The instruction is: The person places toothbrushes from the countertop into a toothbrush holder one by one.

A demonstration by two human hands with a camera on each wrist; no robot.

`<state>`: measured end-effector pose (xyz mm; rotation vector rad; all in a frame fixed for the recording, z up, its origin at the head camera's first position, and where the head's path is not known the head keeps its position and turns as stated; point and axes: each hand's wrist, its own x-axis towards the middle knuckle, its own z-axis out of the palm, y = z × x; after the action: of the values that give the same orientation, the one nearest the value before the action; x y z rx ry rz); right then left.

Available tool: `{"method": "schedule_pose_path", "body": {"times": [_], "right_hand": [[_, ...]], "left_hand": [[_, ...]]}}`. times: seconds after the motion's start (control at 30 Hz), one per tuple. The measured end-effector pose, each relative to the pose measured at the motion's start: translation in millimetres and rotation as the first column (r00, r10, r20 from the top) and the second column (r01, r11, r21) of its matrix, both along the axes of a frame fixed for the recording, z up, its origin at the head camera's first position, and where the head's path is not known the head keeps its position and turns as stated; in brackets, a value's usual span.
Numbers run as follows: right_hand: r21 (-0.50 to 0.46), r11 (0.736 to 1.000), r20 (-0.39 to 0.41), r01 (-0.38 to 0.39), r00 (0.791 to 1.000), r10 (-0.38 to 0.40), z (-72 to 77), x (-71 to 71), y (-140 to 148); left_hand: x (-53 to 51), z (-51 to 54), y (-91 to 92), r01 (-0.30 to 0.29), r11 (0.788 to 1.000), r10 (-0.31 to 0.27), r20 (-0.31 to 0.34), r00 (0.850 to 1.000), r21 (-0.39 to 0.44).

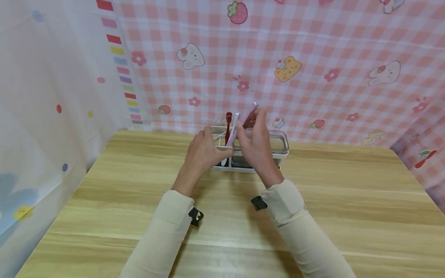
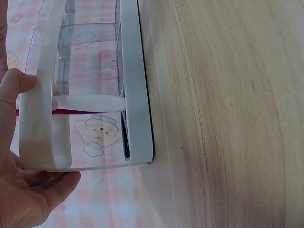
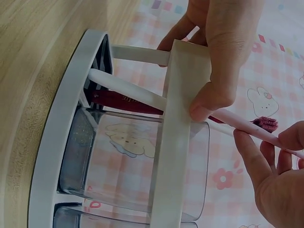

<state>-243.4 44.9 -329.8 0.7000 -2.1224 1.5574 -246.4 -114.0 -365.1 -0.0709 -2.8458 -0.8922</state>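
Note:
My left hand [image 1: 203,148] grips the upper rim at the left end of a white-framed toothbrush holder [image 3: 173,156], its thumb pressed on the front. A pink toothbrush [image 3: 249,127] is pinched between the thumb and fingers of my right hand [image 1: 256,141]. It slants down to the left toward the holder's divided left end. A dark red toothbrush [image 1: 228,122] stands there, bristles up. Close beside it leans a white brush [image 1: 235,120]. Through the open side a white handle [image 2: 90,103] shows; whether it belongs to the pink toothbrush, I cannot tell. My right fingers partly hide the pink one's top.
Clear plastic cups [image 3: 123,156] fill the holder's right part. The holder stands near the back edge of a wood-grain table [image 1: 222,231]. Behind hangs a pink checked cloth [image 1: 313,38], close to the holder; a white cloth [image 1: 52,58] hangs at the left.

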Motion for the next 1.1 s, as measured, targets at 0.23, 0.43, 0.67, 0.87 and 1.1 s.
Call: {"method": "schedule_pose_path", "body": {"times": [0.23, 0.43, 0.67, 0.87, 1.1], "right_hand": [[0.008, 1.000, 0.003, 0.024, 1.000, -0.024, -2.1, 1.3, 0.8], [0.025, 0.999, -0.011, 0.042, 0.999, -0.041, -4.6, 0.1, -0.3], [0.041, 0.998, -0.024, 0.055, 0.998, -0.054, -7.5, -0.9, -1.8], [0.060, 0.997, 0.002, 0.051, 0.999, -0.051, -9.6, -0.7, -3.8], [0.051, 0.998, 0.040, 0.038, 0.998, -0.040, -11.3, 2.3, -5.7]], "left_hand": [[0.5, 1.5, 0.4, 0.001, 1.000, -0.001, 0.014, 1.000, -0.003], [-0.2, 0.9, 0.2, -0.004, 1.000, 0.004, 0.008, 1.000, -0.008], [-0.7, 1.0, 0.7, -0.004, 1.000, 0.003, -0.007, 1.000, -0.015], [-0.9, 2.3, 0.2, -0.001, 1.000, 0.001, -0.005, 1.000, -0.007], [-1.0, 1.5, 0.6, 0.006, 1.000, -0.006, -0.008, 1.000, -0.023]]}}
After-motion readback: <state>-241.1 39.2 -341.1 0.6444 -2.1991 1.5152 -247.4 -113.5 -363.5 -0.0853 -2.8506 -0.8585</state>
